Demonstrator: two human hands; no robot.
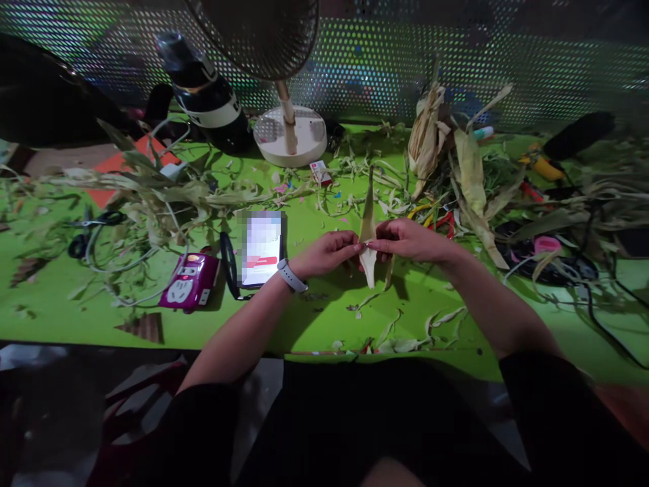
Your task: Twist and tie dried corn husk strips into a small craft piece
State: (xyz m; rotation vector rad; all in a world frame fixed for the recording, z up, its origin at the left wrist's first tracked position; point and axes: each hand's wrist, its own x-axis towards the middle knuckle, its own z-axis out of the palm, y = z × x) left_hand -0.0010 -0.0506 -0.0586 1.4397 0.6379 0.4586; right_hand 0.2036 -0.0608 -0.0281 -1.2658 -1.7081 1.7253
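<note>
A pale corn husk piece (371,262) hangs between my two hands over the green table, its long pointed end upward and a shorter point downward. My left hand (332,251), with a light band on the wrist, pinches the husk's middle from the left side. From the right, my right hand (405,241) grips it at the same height, thumb and fingers pressed together. The fingertips of both hands almost meet on the husk. Behind my right hand's fingers a thin strip of husk dangles.
Left of my hands lie a lit phone (262,250), a purple power socket (191,281) and scissors (94,226). A fan (290,135) and a dark bottle (213,101) stand behind. Husk bundles (469,169), cables and scraps cover the green table (314,325) around.
</note>
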